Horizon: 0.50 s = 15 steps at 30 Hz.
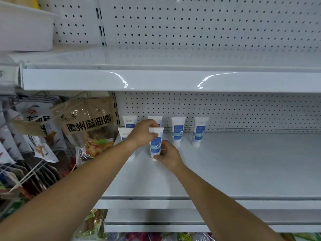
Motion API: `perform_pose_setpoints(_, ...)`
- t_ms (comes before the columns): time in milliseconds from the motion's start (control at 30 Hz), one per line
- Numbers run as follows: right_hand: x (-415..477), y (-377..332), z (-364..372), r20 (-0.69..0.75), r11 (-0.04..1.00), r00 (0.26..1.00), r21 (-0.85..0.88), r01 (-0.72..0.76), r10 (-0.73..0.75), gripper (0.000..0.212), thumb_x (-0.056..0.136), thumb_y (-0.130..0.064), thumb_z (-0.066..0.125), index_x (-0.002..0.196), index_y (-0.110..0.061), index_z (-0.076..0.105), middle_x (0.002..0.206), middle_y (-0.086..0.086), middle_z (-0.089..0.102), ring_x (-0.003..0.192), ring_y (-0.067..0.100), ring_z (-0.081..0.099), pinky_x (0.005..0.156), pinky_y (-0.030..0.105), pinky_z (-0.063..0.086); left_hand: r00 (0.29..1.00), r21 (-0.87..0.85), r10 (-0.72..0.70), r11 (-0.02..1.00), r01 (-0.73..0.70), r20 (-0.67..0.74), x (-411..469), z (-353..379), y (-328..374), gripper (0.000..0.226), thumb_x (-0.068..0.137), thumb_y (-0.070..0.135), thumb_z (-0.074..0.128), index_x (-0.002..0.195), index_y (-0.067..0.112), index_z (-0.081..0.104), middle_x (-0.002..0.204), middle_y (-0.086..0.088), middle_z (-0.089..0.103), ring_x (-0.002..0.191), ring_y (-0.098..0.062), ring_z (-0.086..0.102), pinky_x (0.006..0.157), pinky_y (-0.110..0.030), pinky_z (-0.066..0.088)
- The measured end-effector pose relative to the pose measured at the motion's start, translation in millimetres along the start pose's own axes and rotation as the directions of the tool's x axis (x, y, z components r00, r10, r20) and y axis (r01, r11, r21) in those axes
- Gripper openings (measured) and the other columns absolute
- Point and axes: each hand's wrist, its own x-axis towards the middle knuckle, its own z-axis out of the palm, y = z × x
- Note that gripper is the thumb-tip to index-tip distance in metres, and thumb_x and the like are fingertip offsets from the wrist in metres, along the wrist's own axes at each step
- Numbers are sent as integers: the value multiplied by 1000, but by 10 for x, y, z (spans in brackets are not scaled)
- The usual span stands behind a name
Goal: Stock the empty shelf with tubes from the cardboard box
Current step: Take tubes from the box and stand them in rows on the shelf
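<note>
A white tube with a blue label [155, 145] stands cap-down on the white shelf [234, 171]. My left hand [143, 133] pinches its top edge. My right hand [167, 154] grips its lower end and cap. Several more tubes stand along the back: one at far left [129, 121], one partly hidden behind my left hand [157, 118], and two to the right [178, 131] [199, 131]. Another tube [122, 133] stands in front at the left, mostly covered by my left wrist. The cardboard box is out of view.
Hanging snack bags [90, 126] crowd the left side next to the shelf. An upper shelf edge [156, 80] overhangs the tubes. The pegboard back wall [243, 110] closes the rear. A lower shelf edge [156, 223] sits below.
</note>
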Motion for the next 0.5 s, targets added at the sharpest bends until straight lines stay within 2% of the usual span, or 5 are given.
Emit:
perform_pose_setpoints(267,-8,18,28,-3,1000,1000,-22,2,-2,44,76,-10,81,112,-18,56,108,-3,69,95,13,68,88,27,55,1000,14,11,1000,-11,-6,-20,9,-24,21,84,8,71,102,18,65,107,1,65,95,-14,59,71,-22,41)
perform_pose_setpoints(500,-11,-1,42,-14,999,1000,-43,-2,1,43,76,-10,81,109,-19,55,106,-3,69,95,14,67,87,25,54,1000,13,3,1000,-3,14,-4,6,-38,21,85,7,70,103,17,65,110,-1,65,98,-17,60,77,-25,44)
